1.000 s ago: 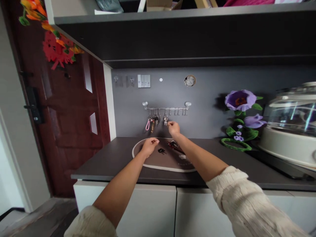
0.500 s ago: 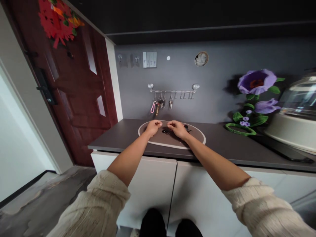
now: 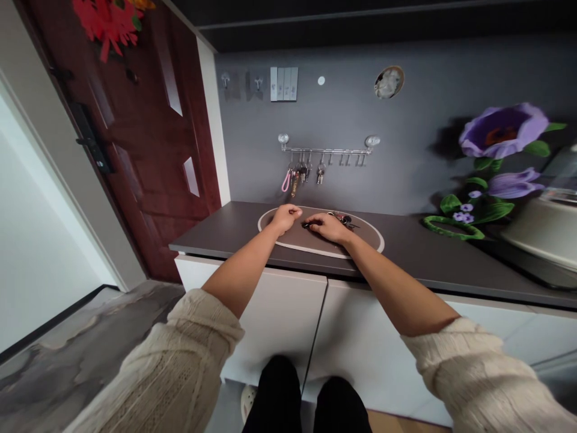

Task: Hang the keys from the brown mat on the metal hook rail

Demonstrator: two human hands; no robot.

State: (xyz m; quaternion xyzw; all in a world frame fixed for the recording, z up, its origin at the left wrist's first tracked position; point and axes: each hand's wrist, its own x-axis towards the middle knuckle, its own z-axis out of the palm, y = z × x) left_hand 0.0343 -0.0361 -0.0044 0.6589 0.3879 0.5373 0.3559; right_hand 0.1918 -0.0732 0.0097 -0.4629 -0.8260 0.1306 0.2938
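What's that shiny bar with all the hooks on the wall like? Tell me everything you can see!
The hook bar is thin, silvery and metal-looking, with a clear round mount at each end. It runs almost level along the grey wall. Little hooks hang from it. Towards its left end dangle a pink loop, a brown tag and some keys; another bunch of keys hangs near the middle. The left hand and right hand are lower down, not touching it.

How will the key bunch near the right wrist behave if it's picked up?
The key bunch will probably dangle and shift, being several pieces jumbled together. It seems unlikely to roll, lying spread on the mat.
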